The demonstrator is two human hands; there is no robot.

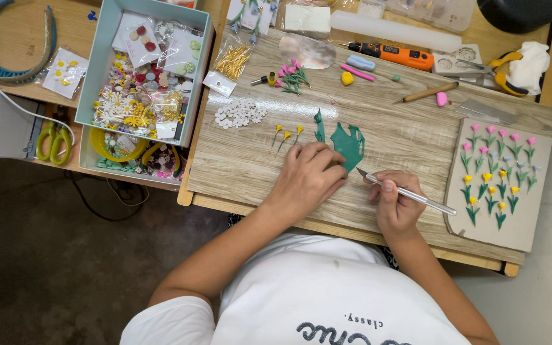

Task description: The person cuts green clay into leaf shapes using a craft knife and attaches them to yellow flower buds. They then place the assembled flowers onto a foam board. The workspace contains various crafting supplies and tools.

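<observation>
A flat sheet of green clay (347,144) lies on a wood-grain board (391,137), with a thin green strip (319,126) cut off just to its left. My left hand (309,176) rests on the board with its fingertips at the sheet's lower left edge. My right hand (396,203) grips a slim metal craft knife (404,191), its blade tip pointing at the lower right corner of the sheet. Three small yellow clay flowers (285,136) with green stems lie to the left of the strip.
A cardboard sheet (531,223) at the right carries rows of small clay tulips. A pale box (97,70) of beads and flower pieces stands at the left. Pink flowers (292,75), white discs (241,113), an orange tool (392,55), a wooden-handled tool (428,93) and scissors (503,71) lie at the back.
</observation>
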